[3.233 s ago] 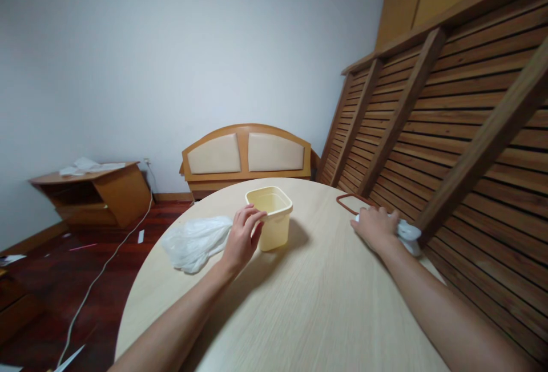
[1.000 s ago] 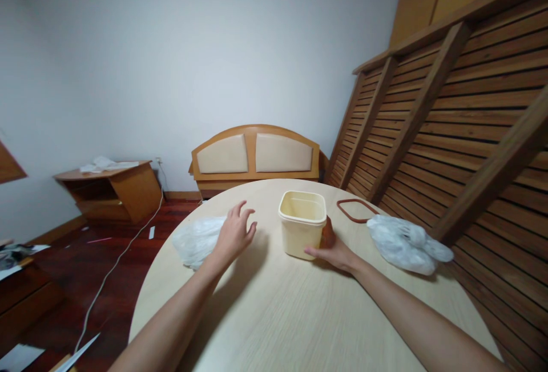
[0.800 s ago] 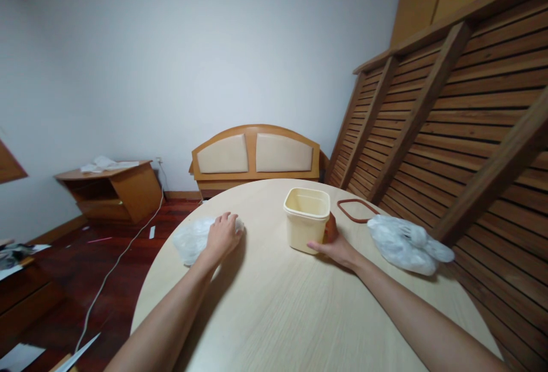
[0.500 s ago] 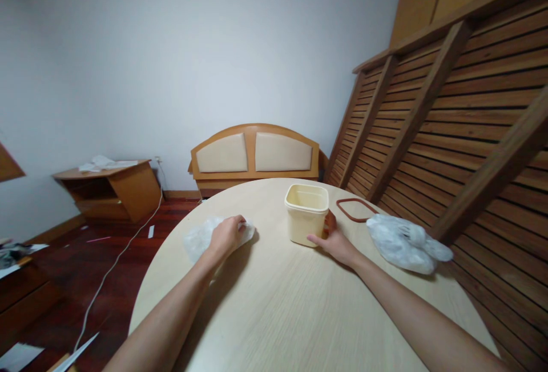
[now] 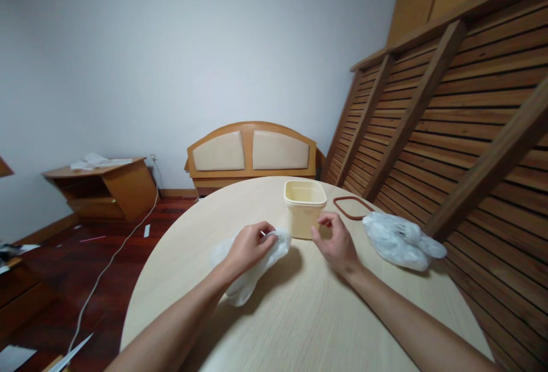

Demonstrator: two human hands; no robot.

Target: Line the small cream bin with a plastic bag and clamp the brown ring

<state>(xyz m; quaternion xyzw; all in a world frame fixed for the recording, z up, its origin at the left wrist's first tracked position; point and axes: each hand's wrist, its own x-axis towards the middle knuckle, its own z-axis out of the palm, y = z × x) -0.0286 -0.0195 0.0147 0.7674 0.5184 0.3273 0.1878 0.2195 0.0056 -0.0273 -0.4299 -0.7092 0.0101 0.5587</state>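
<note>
Pinched in my left hand (image 5: 252, 246) is the edge of a thin, see-through plastic bag (image 5: 245, 287), crumpled and hanging just above or on the table; I cannot tell which. A cream square plastic bin (image 5: 305, 212) stands upright with its top uncovered. Just right of the bin's front corner is my right hand (image 5: 338, 241), its thumb and fingers curved and apart with nothing between them. Beyond it lies a reddish-brown rounded-square ring (image 5: 353, 216). A bundle of white plastic bags (image 5: 400, 241) rests at the right.
Everything sits on a round pale wooden table (image 5: 317, 309). Behind it stands a padded headboard (image 5: 252, 152). Slatted wooden panels (image 5: 449, 126) lean close on the right. At the left are a low cabinet (image 5: 103, 189) and a white cable (image 5: 113, 263) on the floor.
My left hand has brought the plastic bag rightward, nearer the bin. My right hand has let go of the bin and drawn slightly back toward me.
</note>
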